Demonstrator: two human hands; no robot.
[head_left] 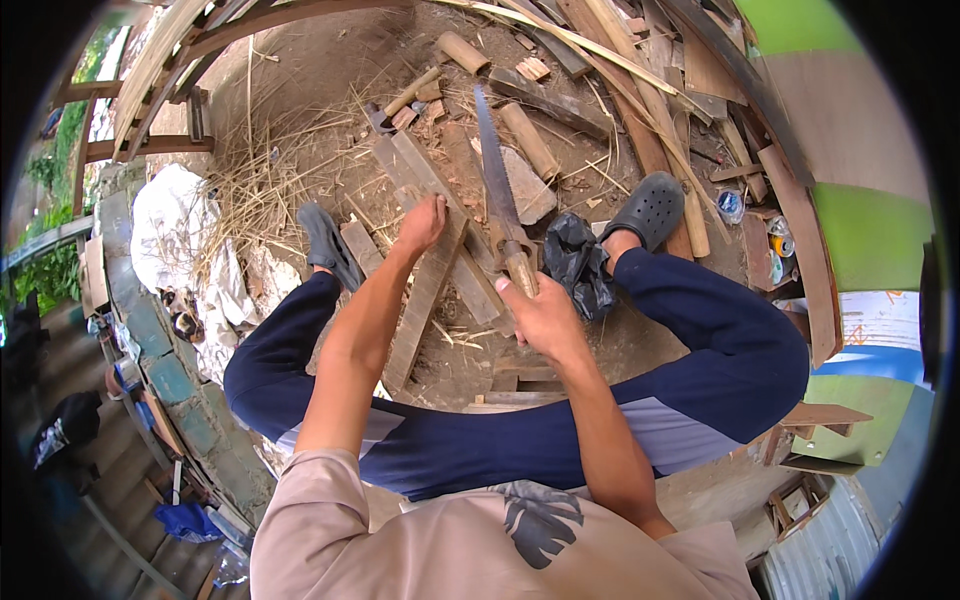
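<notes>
Handsaw (501, 195) | right fingers (513, 297) clasp handle (519, 265) | blade (491, 150) extends ahead of them | left fingers (437, 210) on plank (426, 308), grip unclear, blade to their right

You wear a beige short-sleeved T-shirt (430, 545), dark leaf print (541, 524); navy trousers (480, 445), lavender-grey panels (680, 432); grey clogs (650, 210), 11 and 1 o'clock.

Dirt ground (640, 330) bears straw (245, 215), planks (430, 295), bamboo (528, 140) and a black bag (580, 275).
</notes>
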